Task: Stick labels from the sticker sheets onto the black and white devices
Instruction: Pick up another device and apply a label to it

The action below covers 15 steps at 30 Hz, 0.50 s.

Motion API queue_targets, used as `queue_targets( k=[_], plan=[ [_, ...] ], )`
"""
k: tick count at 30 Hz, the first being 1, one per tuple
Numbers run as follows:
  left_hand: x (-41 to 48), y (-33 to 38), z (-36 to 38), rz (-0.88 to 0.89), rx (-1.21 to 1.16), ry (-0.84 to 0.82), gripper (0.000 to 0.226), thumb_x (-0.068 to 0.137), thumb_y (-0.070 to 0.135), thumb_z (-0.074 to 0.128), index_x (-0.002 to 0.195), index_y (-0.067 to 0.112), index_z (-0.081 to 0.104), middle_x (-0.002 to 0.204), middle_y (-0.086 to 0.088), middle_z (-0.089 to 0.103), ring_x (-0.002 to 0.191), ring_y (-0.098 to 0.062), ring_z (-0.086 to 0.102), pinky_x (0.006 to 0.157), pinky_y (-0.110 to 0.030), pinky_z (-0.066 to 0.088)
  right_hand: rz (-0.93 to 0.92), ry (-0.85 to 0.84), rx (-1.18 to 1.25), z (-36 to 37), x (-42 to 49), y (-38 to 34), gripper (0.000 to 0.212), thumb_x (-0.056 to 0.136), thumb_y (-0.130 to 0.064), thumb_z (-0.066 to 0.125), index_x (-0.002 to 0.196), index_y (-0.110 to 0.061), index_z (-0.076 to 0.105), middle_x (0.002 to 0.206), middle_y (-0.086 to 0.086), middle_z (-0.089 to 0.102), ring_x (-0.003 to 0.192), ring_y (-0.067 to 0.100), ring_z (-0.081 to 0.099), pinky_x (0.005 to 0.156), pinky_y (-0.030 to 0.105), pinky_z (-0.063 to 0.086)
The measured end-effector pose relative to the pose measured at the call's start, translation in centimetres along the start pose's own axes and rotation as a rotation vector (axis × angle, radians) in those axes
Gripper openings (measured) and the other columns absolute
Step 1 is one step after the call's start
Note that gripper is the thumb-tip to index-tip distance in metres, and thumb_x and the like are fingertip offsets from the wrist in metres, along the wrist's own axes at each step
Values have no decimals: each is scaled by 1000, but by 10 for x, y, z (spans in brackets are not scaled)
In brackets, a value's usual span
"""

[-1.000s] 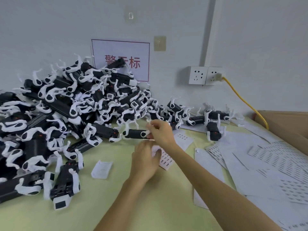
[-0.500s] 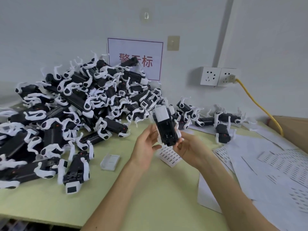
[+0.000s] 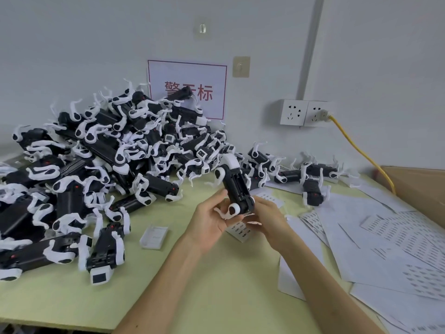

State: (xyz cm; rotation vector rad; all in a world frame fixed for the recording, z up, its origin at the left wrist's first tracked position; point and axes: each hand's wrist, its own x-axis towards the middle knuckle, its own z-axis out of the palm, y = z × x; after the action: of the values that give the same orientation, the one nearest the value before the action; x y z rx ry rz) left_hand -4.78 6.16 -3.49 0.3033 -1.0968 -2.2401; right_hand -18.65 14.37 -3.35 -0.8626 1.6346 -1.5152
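Observation:
I hold one black and white device [image 3: 234,186] upright above the yellow-green table [image 3: 216,285], its white end pointing up. My left hand [image 3: 212,220] grips its lower end from the left, and my right hand [image 3: 267,219] holds the same end from the right. A small sticker sheet [image 3: 243,231] lies on the table under my hands, mostly hidden. A big heap of black and white devices [image 3: 108,165] fills the left of the table. More sticker sheets [image 3: 385,242] spread over the right side.
A small white plastic tray [image 3: 154,237] lies left of my hands. A few more devices [image 3: 310,182] sit at the back right. A cardboard box [image 3: 419,189] stands at the far right, below a yellow cable [image 3: 356,150] plugged into wall sockets [image 3: 304,113].
A second ago my hands worked at a device lying near the pile. Since then they have lifted it upright and now hold it a little lower and nearer.

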Motion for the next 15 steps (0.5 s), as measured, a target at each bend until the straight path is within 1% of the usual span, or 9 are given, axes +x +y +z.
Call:
queue_targets(
  k=[2,4,5,7,9,11,12,14,15],
  plan=[
    [0,-1,-2,12,70,-3,31,88,29,70,112,11,79,115,-15,71,98,-25,71,67,-27,61,-78,69,-40,1,-2,-3,25,99,-11,52,94,-18,75,77,-2,73,70,13,65,71,29,52],
    [0,-2,-1,35,111,34,27,85,28,72,107,15,81,108,-12,74,89,-19,73,65,-25,61,-131,27,45,2,-3,-8,24,103,-23,53,101,-23,77,92,2,77,80,15,71,71,27,55],
    [0,-2,-2,49,123,54,27,84,27,73,107,15,80,107,-11,74,88,-20,73,64,-24,61,-154,-22,74,1,-3,-10,23,103,-31,54,105,-27,77,99,2,77,85,16,72,71,25,56],
    [1,-3,-3,73,130,72,28,83,26,74,108,15,79,108,-11,75,90,-23,74,64,-25,60,-204,-98,36,0,-5,-11,24,98,-42,60,116,-32,73,105,-2,76,94,13,72,75,24,55],
    [2,-3,-3,85,130,66,26,83,24,74,107,17,79,110,-13,75,90,-26,75,64,-27,60,-226,-115,-4,1,-4,-8,38,87,-49,66,122,-34,68,107,-6,76,99,10,71,81,25,54],
    [3,-3,-3,83,135,51,26,83,23,73,108,15,79,112,-16,75,89,-29,75,65,-30,60,-223,-119,16,2,-3,-7,45,82,-51,68,123,-33,67,107,-5,75,98,12,71,85,30,55],
    [3,-3,-3,79,135,42,25,83,23,73,106,15,80,111,-16,75,86,-28,75,64,-31,61,-223,-124,30,1,-3,-7,46,82,-51,69,123,-31,67,107,-2,75,95,16,71,88,35,55],
    [3,-4,-3,59,138,29,21,82,21,73,100,15,82,104,-13,77,80,-23,75,63,-31,61,-227,-123,53,0,-2,-7,45,82,-49,70,120,-25,69,105,6,74,89,20,68,91,43,53],
    [3,-4,-3,43,148,25,20,81,21,74,98,15,82,100,-12,77,78,-22,75,62,-30,60,-233,-113,55,-1,-2,-7,41,82,-49,71,114,-24,71,101,5,73,88,20,67,89,44,52]
  ],
)
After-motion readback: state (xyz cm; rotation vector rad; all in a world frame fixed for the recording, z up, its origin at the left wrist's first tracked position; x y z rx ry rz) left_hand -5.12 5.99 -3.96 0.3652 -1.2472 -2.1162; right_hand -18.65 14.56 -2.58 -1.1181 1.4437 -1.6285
